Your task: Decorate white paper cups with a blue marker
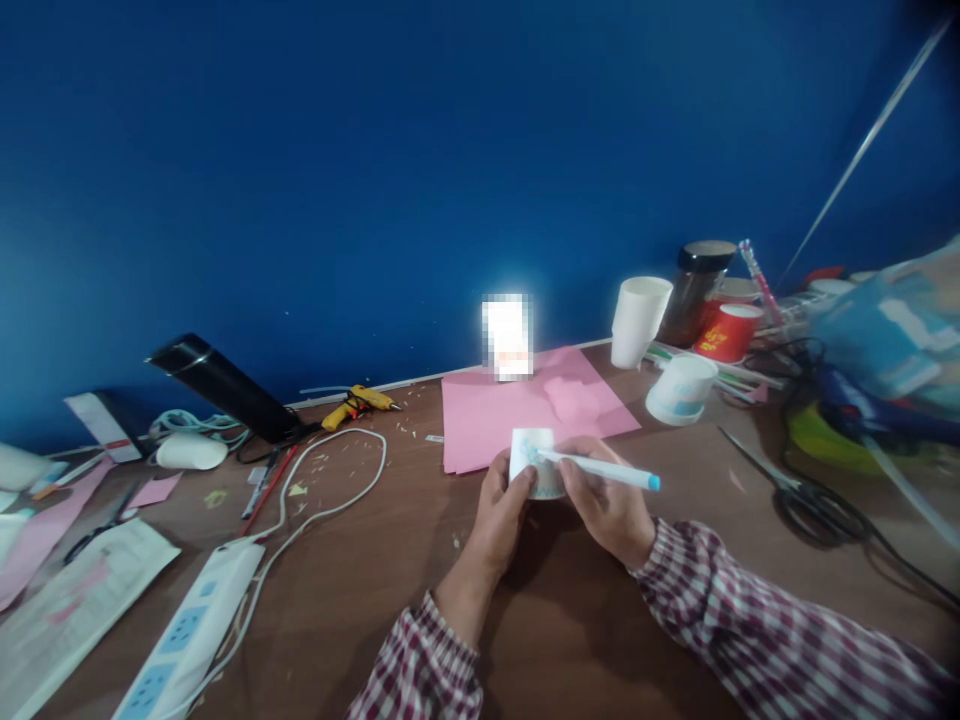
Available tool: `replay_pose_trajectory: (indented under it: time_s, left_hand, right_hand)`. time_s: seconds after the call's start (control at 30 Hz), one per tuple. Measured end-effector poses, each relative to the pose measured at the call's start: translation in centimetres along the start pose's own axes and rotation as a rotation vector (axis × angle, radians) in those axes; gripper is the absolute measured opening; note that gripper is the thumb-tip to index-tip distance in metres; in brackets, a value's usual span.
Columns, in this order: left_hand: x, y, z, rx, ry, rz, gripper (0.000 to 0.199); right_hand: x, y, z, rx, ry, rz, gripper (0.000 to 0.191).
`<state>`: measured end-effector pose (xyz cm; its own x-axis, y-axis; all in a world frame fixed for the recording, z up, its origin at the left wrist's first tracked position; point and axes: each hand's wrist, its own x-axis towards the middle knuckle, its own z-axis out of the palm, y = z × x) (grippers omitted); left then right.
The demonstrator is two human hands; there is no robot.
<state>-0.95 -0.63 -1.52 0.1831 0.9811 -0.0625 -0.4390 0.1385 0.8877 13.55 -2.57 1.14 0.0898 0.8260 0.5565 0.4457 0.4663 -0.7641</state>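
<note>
A: Where is the paper cup [546,484]?
B: It is in the left hand [499,515], above the table [405,600], just before the pink paper [465,420]. The fingers are closed around it, with the thumb on its face.
A: And the right hand [606,505]?
B: It holds the marker [611,470] in a narrow grip. The tip is at the cup's face, among pale blue marks; the blue end points to the right.
A: Can you read some writing?
B: On the marker, I cannot. A bright object [514,368] on the pink paper is blurred into squares, so I cannot tell what it is.
A: What stands to the right?
B: An upturned cup [682,390] with a blue patch, a tall cup [637,325], and a red cup [727,335] with yellow signs, too small to read. Scissors [814,510] lie nearer.
A: And to the left?
B: A yellow glue gun [360,403], a black bottle [225,390], a power strip [187,635], and a white box [101,425] whose reddish label is not readable.
</note>
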Motion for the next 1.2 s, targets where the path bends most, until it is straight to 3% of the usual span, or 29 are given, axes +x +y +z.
replay_pose_trajectory:
  time_s: [0.87,1.2]
  left_hand:
    - [-0.02,0.22,0.21,-0.019,0.007,-0.025,0.039]
    - [0.0,0.05,0.09,-0.026,-0.008,-0.015,0.039]
  right_hand:
    - [0.12,-0.23,-0.03,-0.077,-0.003,-0.102,0.011]
    - [-0.06,-0.06,-0.03,-0.006,0.018,-0.01,0.012]
